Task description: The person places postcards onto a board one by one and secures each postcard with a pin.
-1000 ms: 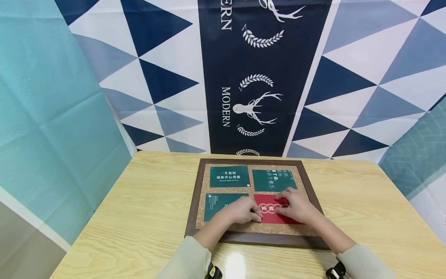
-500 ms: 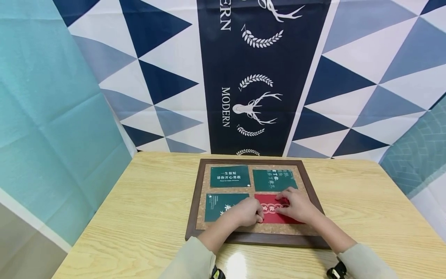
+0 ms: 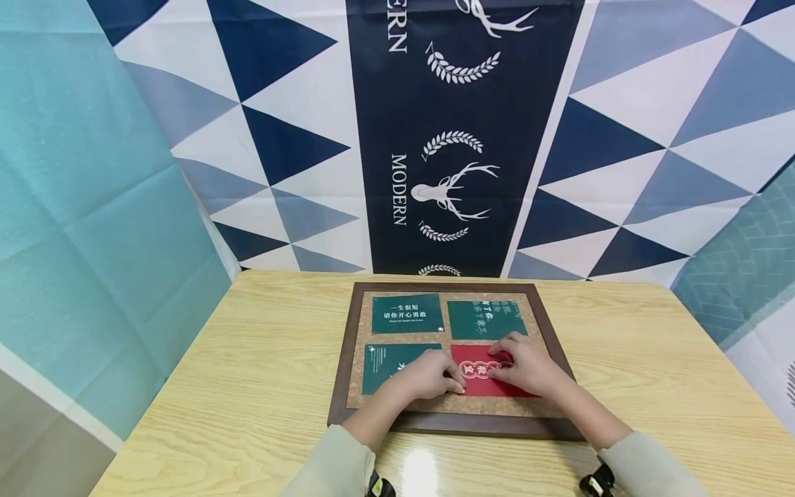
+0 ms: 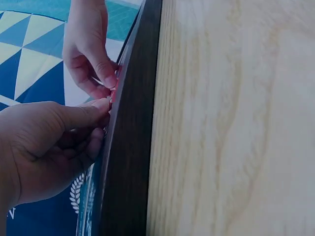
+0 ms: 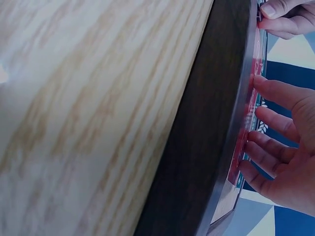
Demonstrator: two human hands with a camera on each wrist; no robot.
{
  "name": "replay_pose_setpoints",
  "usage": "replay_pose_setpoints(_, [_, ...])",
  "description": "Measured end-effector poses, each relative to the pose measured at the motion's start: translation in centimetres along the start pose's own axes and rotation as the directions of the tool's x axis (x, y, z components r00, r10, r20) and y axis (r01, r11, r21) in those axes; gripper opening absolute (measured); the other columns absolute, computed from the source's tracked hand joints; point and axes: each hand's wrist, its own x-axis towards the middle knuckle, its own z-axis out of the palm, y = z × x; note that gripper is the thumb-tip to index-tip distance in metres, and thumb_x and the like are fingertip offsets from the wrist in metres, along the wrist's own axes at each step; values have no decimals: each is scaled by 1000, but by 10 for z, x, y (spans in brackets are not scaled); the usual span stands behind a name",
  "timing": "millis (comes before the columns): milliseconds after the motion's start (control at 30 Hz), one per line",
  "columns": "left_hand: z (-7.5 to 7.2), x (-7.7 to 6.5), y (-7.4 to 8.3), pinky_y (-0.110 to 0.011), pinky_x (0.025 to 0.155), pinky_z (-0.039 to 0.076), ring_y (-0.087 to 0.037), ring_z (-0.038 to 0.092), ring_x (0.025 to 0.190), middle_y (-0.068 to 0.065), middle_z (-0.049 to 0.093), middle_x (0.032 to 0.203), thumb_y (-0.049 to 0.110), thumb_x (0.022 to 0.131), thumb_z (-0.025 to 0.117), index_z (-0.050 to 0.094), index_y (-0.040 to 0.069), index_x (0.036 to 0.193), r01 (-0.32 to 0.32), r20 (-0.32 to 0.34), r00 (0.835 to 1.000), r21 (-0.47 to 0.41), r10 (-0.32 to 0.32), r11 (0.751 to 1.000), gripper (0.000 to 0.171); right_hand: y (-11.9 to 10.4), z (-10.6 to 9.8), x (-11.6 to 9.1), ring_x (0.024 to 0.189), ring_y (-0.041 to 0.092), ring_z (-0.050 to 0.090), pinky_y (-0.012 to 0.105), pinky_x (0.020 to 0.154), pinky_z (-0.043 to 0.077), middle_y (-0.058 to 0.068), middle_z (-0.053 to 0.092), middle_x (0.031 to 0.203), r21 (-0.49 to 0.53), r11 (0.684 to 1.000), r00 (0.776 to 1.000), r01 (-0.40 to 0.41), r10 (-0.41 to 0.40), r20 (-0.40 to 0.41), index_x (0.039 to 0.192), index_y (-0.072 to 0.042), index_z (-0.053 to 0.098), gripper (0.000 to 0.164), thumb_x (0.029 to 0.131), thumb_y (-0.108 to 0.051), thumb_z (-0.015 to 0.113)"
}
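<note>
A red card with pale round print lies at the lower right of a cork board in a dark wooden frame. At its lower-left corner my left hand pinches a small pushpin, mostly hidden between thumb and fingers, pressed to the card; the left arm covers part of a green card. My right hand rests on the card's right half. In the right wrist view the right hand has spread fingers touching the red card. Two more green cards, upper left and upper right, sit above.
The framed board lies on a light wooden table. Behind stands a patterned cloth with triangles and deer heads, and a turquoise cloth hangs at the left. Small pale spots mark some corners of the green cards.
My left hand shifted slightly right and back again at the red card's corner, its fingers staying pinched. The right hand keeps its place on the card. The head view has moved a little.
</note>
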Motion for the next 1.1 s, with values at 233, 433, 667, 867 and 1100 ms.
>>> replay_pose_setpoints(233, [-1,-2,4,-13,62,40,0,47,63,14,58,66,21,75,68,67,19,68,54,-28,998,0,-54,999,8,-3,0,-1,88,21,51,40,77,47,5,56,93,15,1000,1000,8,-8,-4,93,-11,66,36,65,-32,76])
replay_pose_setpoints(433, [1,0,14,-14,58,39,-2,45,61,12,54,60,18,77,67,64,17,63,86,-28,996,80,-84,993,14,-1,-2,-2,88,20,50,39,77,46,4,56,93,1,1000,1000,-1,1,2,92,-11,66,36,65,-32,76])
replay_pose_setpoints(667, [5,4,19,-15,55,38,-3,44,60,10,53,58,16,74,69,63,16,59,125,-58,991,65,-121,990,17,3,-4,-2,88,19,49,39,77,46,5,56,93,2,1000,1000,-21,21,10,93,-11,66,37,65,-32,76])
replay_pose_setpoints(867, [12,3,8,-15,56,39,-1,44,62,11,54,64,18,72,72,65,17,62,136,-123,982,-60,-143,989,12,4,-1,-3,88,19,50,38,76,47,5,56,94,3,1000,1000,-21,21,10,94,-12,66,36,66,-32,76])
replay_pose_setpoints(1100, [2,0,1,-15,53,39,-2,46,57,8,54,65,17,77,67,67,12,79,83,-171,980,-104,-100,991,5,0,-1,-4,88,20,52,39,75,48,6,56,94,-20,1000,1000,5,-5,1,94,-11,66,34,68,-32,73])
